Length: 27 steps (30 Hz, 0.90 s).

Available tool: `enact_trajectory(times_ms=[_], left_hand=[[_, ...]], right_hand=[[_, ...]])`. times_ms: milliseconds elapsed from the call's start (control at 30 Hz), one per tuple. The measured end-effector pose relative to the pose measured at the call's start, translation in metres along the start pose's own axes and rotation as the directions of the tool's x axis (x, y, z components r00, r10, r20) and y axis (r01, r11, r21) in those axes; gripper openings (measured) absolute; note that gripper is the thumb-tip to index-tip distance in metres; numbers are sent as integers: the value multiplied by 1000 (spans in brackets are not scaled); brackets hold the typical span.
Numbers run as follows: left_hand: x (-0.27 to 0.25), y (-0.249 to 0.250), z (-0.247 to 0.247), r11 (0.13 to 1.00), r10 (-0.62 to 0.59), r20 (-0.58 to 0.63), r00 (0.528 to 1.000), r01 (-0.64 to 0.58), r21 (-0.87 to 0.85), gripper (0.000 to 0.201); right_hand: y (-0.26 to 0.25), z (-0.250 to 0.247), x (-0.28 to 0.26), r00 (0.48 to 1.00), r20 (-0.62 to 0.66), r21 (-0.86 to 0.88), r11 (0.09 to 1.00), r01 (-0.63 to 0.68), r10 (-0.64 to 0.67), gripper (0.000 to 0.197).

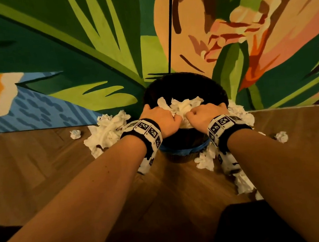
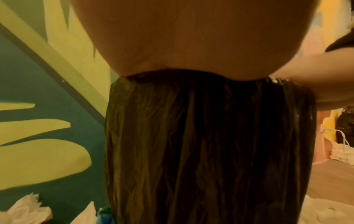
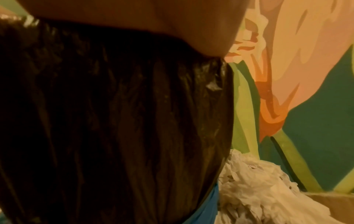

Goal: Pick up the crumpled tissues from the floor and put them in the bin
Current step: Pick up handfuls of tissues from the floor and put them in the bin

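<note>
The bin [image 1: 183, 83] stands on the wooden floor [image 1: 39, 165] against the painted wall [image 1: 65, 52]. A black bag [image 2: 191, 144] lines it and hangs down its outside. Both hands sit over the bin's near rim. The left hand [image 1: 161, 118] is curled, fingers buried in the tissues in the bin [image 1: 183, 106]. The right hand [image 1: 204, 113] is clenched on the same wad (the fingertips are hidden by paper in the head view). Loose tissues remain on the floor: a pile left of the bin [image 1: 106, 133], a small ball [image 1: 75, 134] farther left, a heap right of the bin [image 3: 268, 189], another ball [image 1: 282, 137] and scraps near the base [image 1: 205, 159].
</note>
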<state>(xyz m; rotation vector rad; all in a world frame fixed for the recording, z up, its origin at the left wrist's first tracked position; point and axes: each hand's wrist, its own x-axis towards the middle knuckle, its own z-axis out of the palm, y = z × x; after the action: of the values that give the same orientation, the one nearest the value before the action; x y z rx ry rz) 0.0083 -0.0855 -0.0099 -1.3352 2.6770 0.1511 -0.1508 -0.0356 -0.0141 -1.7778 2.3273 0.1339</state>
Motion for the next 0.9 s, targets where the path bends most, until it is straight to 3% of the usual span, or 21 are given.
enact_trajectory(times_ms=[133,267,400,600,767,900], left_hand=[[-2,-1,-4,1000,-6,-22,1000,6,-17,47],[-2,-7,-3,978,41,-169,985,-74,-197,33],[-3,-18,-4,885,14,-326,945,-163,-435,25],[-19,-47,-13,839,-91,-590,802,-258,-479,26],[-34,-97,-13,759,-327,-592,737,-169,-629,27],[-50,-144,2,641,-506,-445,739,-23,-767,27]], right_hand=[[-2,-3,1,999,32,-4,1000,-1,1,45],[2,-1,-1,986,-165,203,979,28,6,34],[2,-8,-7,960,-278,363,928,81,25,25],[-21,-26,-9,913,-406,530,822,207,32,20],[-65,-36,-6,894,-448,581,753,310,-23,22],[-109,-36,-5,873,-465,562,714,418,-146,25]])
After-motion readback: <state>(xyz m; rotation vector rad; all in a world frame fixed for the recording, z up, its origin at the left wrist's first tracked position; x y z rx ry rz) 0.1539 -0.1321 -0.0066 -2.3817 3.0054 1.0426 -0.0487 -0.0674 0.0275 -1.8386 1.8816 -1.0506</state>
